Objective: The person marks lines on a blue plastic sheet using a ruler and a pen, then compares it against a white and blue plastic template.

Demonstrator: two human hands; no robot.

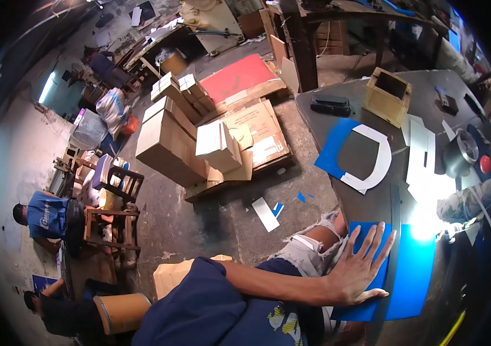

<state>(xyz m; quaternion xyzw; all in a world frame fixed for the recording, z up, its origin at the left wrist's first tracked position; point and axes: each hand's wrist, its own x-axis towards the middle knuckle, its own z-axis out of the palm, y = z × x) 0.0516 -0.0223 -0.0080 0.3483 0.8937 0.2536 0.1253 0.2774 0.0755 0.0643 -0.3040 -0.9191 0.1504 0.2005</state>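
My left hand [359, 270] lies palm down with spread fingers on a bright blue sheet [415, 277] at the table's near side. A long dark flat strip, like a straightedge [394, 254], crosses the sheet from far to near. My index fingertip and thumb tip reach the strip's left edge; whether they press on it I cannot tell. The sheet's far right corner is washed out by glare. Farther up the table lies a U-shaped white cut-out [379, 144] joined to a blue piece [335, 151]. My right hand is out of view.
The dark table [343, 199] also bears a wooden box [388, 97], a black case [330, 105], white offcuts [420, 153] and a metal pot [459, 155]. Cardboard boxes [167, 135] stand on the floor beyond, near scraps [265, 214]. Another person [49, 216] sits at the left.
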